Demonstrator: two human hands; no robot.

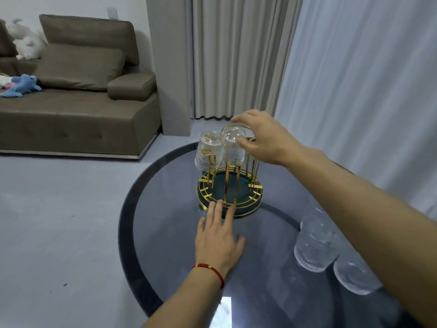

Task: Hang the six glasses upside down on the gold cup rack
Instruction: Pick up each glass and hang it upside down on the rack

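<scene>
The gold cup rack (230, 192) with a dark green base stands on the round glass table (170, 233). Two clear textured glasses hang upside down on its far side: one at the left (208, 151), one beside it (234, 147). My right hand (260, 138) is over the rack's top handle, fingers around the second glass. My left hand (218, 237) lies flat on the table, fingertips touching the rack's base rim. Three more glasses stand near my right forearm: one partly hidden (312, 218), one in front (315, 249), one nearest (357, 275).
A brown sofa (78, 95) with soft toys stands at the left across the grey floor. Grey curtains (236, 55) and a white sheer curtain (366, 79) hang behind and right of the table. The table's dark rim runs close to my left wrist.
</scene>
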